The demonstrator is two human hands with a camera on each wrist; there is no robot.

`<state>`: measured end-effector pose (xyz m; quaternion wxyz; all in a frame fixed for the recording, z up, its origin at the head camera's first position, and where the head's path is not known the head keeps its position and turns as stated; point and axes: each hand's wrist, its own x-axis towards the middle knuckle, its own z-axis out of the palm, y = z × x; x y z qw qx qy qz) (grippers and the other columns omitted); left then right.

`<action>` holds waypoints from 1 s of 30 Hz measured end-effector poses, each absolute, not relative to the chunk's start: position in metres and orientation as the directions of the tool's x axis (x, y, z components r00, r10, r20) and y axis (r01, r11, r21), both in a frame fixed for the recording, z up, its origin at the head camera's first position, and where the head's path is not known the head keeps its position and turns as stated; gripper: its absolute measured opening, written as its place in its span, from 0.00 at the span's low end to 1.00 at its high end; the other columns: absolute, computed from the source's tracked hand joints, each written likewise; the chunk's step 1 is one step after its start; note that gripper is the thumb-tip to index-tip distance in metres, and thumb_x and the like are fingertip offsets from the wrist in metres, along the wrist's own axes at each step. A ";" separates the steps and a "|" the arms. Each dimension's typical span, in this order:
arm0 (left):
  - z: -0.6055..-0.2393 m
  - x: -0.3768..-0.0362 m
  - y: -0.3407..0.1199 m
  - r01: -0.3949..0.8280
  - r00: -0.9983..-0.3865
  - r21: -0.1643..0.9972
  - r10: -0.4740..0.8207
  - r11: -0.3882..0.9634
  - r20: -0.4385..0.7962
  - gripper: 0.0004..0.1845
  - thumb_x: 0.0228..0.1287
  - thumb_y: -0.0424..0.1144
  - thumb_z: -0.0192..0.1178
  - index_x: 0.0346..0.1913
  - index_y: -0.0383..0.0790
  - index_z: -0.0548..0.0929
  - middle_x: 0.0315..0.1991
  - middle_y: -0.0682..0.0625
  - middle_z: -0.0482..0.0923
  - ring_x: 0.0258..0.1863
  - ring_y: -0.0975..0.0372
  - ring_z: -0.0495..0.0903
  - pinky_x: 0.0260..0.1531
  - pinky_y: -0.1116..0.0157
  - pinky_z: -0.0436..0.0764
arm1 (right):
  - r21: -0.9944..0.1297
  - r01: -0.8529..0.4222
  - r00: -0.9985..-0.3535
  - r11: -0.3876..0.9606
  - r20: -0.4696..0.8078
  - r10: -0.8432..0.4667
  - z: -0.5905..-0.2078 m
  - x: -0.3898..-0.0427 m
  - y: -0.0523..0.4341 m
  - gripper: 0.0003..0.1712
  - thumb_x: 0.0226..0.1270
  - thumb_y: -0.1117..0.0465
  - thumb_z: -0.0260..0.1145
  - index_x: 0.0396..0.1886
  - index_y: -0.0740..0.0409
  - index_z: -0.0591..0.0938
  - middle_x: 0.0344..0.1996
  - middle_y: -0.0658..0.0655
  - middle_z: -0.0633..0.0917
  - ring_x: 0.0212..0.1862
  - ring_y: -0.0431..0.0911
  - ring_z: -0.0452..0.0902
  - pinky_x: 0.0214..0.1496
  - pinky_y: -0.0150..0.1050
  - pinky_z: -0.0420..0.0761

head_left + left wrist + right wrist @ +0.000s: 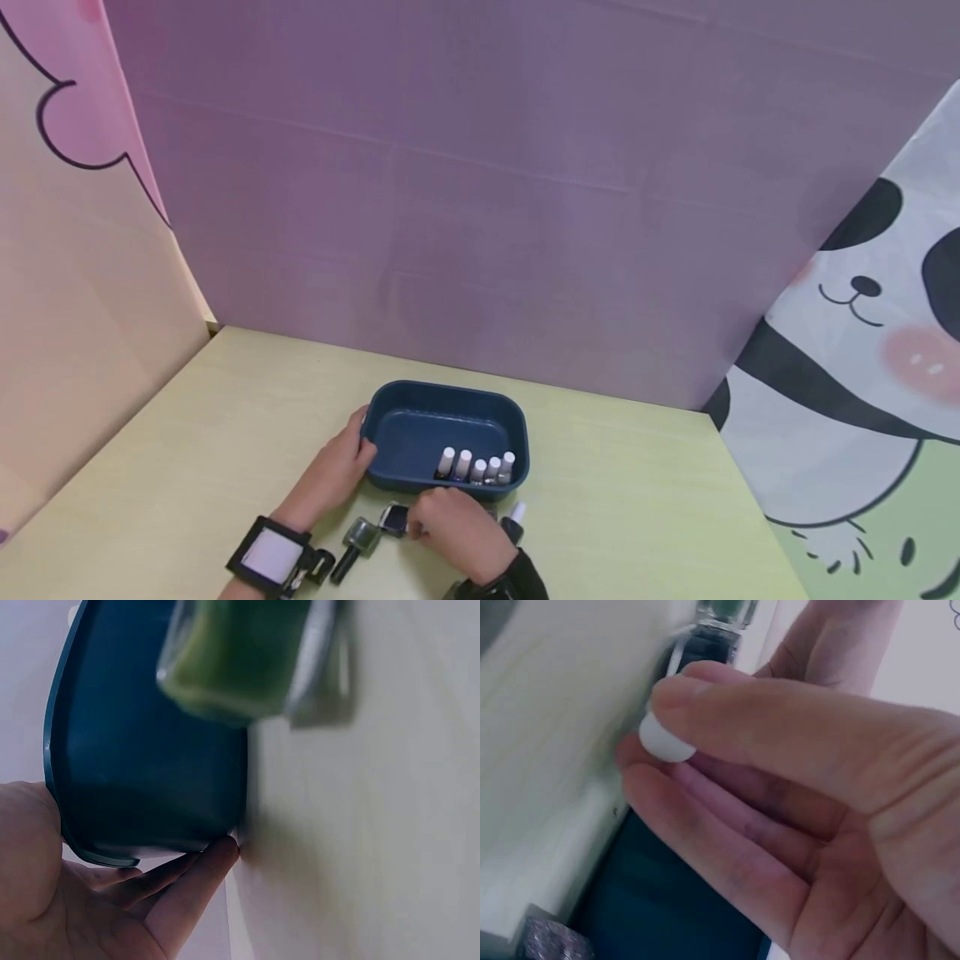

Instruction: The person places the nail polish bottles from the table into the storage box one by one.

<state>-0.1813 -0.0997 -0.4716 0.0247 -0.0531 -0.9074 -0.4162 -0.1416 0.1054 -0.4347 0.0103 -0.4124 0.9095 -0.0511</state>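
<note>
My left hand [333, 468] holds the left end of a dark blue plastic bin [401, 482], its fingers at the lower corner in the left wrist view. Several small nail polish bottles with white caps [465, 462] stand in the bin's near right corner. In front of the bin, my right hand [465, 533] pinches the white cap [664, 742] of a dark nail polish bottle [393, 518] between thumb and fingers. Beside that bottle, a green nail polish bottle [362, 536] with a black cap lies on the table.
Another dark bottle with a white cap [513, 523] lies right of my right hand. A glittery bottle [555, 941] shows at the edge of the right wrist view. The pale wooden table [637, 500] meets a purple backdrop [480, 208] behind and a panda print [847, 400] at right.
</note>
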 end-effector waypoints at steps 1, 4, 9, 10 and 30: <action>-0.471 -0.181 -0.100 0.120 -0.993 0.750 0.076 0.651 0.093 0.32 0.73 0.35 0.48 0.76 0.29 0.54 0.52 0.34 0.76 0.31 0.57 0.73 0.31 0.62 0.72 | -0.111 -0.742 -0.667 0.661 0.015 -0.745 -0.434 -0.142 0.106 0.10 0.51 0.66 0.75 0.26 0.44 0.90 0.28 0.38 0.86 0.32 0.28 0.78 0.35 0.21 0.74; -0.471 -0.181 -0.100 0.127 -0.992 0.744 0.079 0.655 0.100 0.32 0.73 0.35 0.48 0.75 0.29 0.54 0.55 0.33 0.76 0.34 0.56 0.74 0.33 0.61 0.73 | -0.119 -0.726 -0.682 0.677 0.004 -0.731 -0.430 -0.141 0.108 0.10 0.50 0.67 0.75 0.28 0.45 0.89 0.28 0.38 0.86 0.32 0.28 0.78 0.36 0.21 0.75; -0.471 -0.181 -0.099 0.115 -0.993 0.750 0.078 0.651 0.085 0.32 0.73 0.35 0.48 0.76 0.29 0.53 0.43 0.37 0.77 0.29 0.58 0.72 0.30 0.62 0.71 | -0.137 -0.712 -0.696 0.689 0.001 -0.718 -0.425 -0.141 0.110 0.11 0.51 0.68 0.75 0.31 0.47 0.87 0.29 0.40 0.85 0.32 0.29 0.77 0.35 0.22 0.74; -0.471 -0.181 -0.099 0.113 -0.994 0.751 0.077 0.650 0.082 0.32 0.73 0.34 0.48 0.76 0.29 0.53 0.41 0.38 0.77 0.28 0.59 0.71 0.29 0.63 0.70 | -0.140 -0.711 -0.697 0.689 0.002 -0.717 -0.424 -0.141 0.110 0.11 0.52 0.68 0.75 0.31 0.47 0.87 0.29 0.40 0.85 0.32 0.29 0.76 0.35 0.23 0.74; -0.469 -0.179 -0.099 0.100 -0.995 0.755 0.071 0.648 0.071 0.32 0.73 0.35 0.48 0.76 0.30 0.54 0.41 0.39 0.76 0.25 0.60 0.70 0.24 0.64 0.68 | -0.276 -0.734 -0.662 0.621 0.085 -0.745 -0.414 -0.144 0.115 0.10 0.56 0.70 0.72 0.33 0.51 0.90 0.32 0.42 0.85 0.33 0.26 0.73 0.38 0.20 0.74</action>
